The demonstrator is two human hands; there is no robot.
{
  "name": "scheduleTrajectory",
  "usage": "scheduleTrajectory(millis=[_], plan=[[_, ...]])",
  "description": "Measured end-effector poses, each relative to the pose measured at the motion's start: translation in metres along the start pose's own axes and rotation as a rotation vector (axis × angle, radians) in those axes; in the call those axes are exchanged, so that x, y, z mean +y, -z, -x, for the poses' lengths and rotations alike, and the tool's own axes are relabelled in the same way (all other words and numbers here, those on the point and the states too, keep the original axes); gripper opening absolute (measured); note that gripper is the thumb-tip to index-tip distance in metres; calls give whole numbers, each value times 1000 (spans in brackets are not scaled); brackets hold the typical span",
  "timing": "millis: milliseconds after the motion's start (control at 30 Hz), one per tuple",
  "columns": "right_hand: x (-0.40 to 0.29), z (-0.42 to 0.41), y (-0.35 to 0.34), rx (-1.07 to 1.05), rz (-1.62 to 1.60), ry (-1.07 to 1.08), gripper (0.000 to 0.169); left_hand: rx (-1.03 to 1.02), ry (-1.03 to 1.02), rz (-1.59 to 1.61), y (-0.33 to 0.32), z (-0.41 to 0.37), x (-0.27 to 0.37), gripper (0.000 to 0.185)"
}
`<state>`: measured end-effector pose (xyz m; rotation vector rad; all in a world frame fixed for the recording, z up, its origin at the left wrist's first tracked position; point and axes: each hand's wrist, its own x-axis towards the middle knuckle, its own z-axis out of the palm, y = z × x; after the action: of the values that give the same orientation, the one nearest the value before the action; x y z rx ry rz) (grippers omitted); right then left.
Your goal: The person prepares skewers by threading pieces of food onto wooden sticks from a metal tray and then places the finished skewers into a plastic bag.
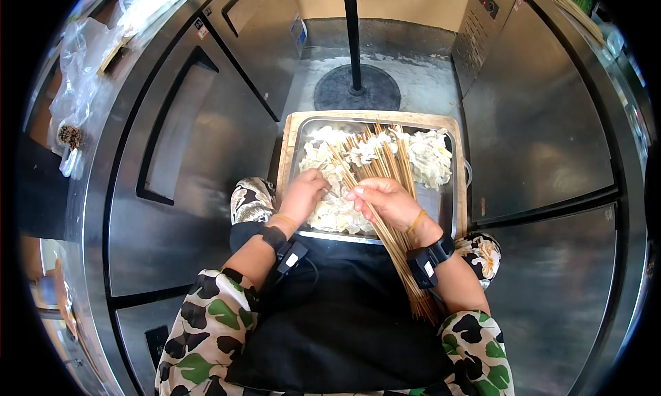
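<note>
A rectangular metal tray (pixel 428 202) lies before me, heaped with thin, pale, ruffled food pieces (pixel 338 215) whose exact kind I cannot tell. My left hand (pixel 305 192) reaches into the pieces at the tray's left side; its fingertips are partly hidden, so any grip there is unclear. Over the tray's middle, my right hand (pixel 384 202) is curled around a bundle of bamboo skewers (pixel 397 259), which slants down across the tray's near edge to my lap. More skewers (pixel 404 163) lie in the tray beyond that hand, some with pale pieces at their far ends.
Under the tray is a wooden board (pixel 287 140). Stainless steel cabinets (pixel 206 153) stand close on the left, with another steel cabinet (pixel 542 112) on the right. A black pole on a round base (pixel 330 88) rises beyond the tray. Plastic bags (pixel 82 60) lie on the left counter.
</note>
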<state>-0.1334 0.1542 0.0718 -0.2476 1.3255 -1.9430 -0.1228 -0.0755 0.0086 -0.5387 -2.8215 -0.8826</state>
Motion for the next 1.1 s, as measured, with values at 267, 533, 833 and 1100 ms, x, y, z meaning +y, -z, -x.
scheduleTrajectory(millis=[267, 533, 833, 1100], plan=[[8, -4, 2, -19, 55, -14, 22, 241, 572, 803, 20, -6, 6, 15], [12, -7, 2, -83, 132, -34, 22, 298, 827, 1332, 43, -16, 13, 16], [17, -11, 0, -86, 189, -58, 22, 334, 777, 1557, 48, -24, 18, 18], [14, -10, -1, -106, 190, -77, 23, 444, 720, 1447, 52, -39, 39, 22]])
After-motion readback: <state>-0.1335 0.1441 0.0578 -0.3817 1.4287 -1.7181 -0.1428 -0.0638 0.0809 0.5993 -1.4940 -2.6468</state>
